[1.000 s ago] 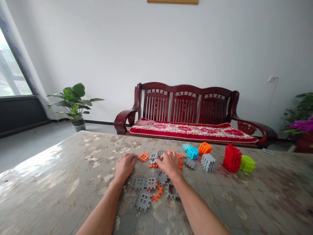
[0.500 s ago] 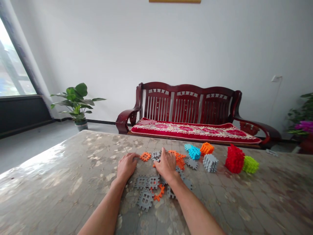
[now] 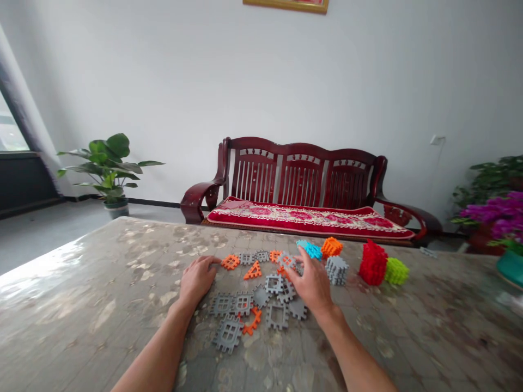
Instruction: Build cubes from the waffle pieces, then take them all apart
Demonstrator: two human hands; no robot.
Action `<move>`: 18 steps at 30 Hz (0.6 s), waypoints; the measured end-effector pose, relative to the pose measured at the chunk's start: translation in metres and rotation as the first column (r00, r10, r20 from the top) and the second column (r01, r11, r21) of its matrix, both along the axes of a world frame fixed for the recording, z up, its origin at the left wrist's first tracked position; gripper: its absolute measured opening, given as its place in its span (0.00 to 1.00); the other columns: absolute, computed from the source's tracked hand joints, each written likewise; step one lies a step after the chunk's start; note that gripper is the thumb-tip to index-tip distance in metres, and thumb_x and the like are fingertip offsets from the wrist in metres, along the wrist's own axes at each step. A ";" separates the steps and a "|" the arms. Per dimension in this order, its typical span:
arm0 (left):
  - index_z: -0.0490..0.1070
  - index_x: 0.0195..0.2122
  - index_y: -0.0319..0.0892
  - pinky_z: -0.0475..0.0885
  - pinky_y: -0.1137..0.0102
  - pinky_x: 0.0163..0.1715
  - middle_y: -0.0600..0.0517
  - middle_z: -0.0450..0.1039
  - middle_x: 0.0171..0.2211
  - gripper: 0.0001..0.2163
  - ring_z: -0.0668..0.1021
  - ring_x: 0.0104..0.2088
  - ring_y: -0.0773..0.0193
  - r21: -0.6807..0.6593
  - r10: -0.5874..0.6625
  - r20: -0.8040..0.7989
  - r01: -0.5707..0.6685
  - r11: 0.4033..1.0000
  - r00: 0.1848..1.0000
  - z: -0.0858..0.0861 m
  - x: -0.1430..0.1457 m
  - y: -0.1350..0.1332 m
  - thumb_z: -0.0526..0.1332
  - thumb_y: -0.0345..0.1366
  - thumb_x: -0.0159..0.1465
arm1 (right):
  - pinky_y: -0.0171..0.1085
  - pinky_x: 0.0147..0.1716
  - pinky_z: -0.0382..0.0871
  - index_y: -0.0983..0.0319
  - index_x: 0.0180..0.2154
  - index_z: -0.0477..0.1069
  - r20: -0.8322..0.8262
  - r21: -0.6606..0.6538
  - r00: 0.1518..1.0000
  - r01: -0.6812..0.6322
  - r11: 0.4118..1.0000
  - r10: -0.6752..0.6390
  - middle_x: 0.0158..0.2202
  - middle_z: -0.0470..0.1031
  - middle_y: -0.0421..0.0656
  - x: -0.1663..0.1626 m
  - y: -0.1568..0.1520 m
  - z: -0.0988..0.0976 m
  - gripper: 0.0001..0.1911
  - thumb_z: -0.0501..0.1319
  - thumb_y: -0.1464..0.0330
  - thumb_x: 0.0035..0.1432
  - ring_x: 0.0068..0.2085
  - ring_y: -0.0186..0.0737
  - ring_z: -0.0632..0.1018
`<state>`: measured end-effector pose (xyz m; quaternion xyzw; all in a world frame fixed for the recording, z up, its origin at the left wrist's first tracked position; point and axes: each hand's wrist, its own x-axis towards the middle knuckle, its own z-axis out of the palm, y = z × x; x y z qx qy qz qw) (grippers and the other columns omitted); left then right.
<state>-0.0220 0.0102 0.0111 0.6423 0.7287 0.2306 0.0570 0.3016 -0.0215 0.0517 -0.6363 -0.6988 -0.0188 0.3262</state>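
Note:
My left hand (image 3: 199, 277) lies low on the table with fingers stretched out, their tips at the edge of an orange interlocking tile (image 3: 231, 262). That tile starts a curved row with two grey tiles (image 3: 247, 258) and another orange tile (image 3: 275, 255). My right hand (image 3: 314, 284) holds a grey interlocking tile (image 3: 286, 260) between thumb and fingers, over some orange pieces. Inside the row lies an orange triangle tile (image 3: 253, 270). Closer to me are several loose grey tiles (image 3: 227, 333), some window-shaped, and an orange curved piece (image 3: 252, 321).
Behind my right hand stand blue tiles (image 3: 311, 250), an orange stack (image 3: 332, 246), a grey stack (image 3: 337, 271), a tall red stack (image 3: 373, 264) and a green stack (image 3: 396, 271). Beyond the patterned table (image 3: 122, 305) is a wooden bench (image 3: 302, 179). Purple flowers (image 3: 496, 215) are at right.
My right hand has moved right, off the row's middle, and now has a grey tile. The orange triangle has come into sight. My left hand stays by the orange tile. The view has shifted right.

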 end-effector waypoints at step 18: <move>0.78 0.46 0.51 0.68 0.63 0.53 0.52 0.76 0.54 0.18 0.76 0.52 0.56 0.019 -0.019 -0.043 0.020 1.000 0.999 -0.001 -0.003 0.002 0.52 0.35 0.61 | 0.47 0.48 0.55 0.62 0.64 0.57 0.041 0.120 0.859 0.503 0.856 -0.510 0.47 0.79 0.49 0.109 -0.012 0.000 0.35 0.60 0.59 0.57 0.48 0.55 0.73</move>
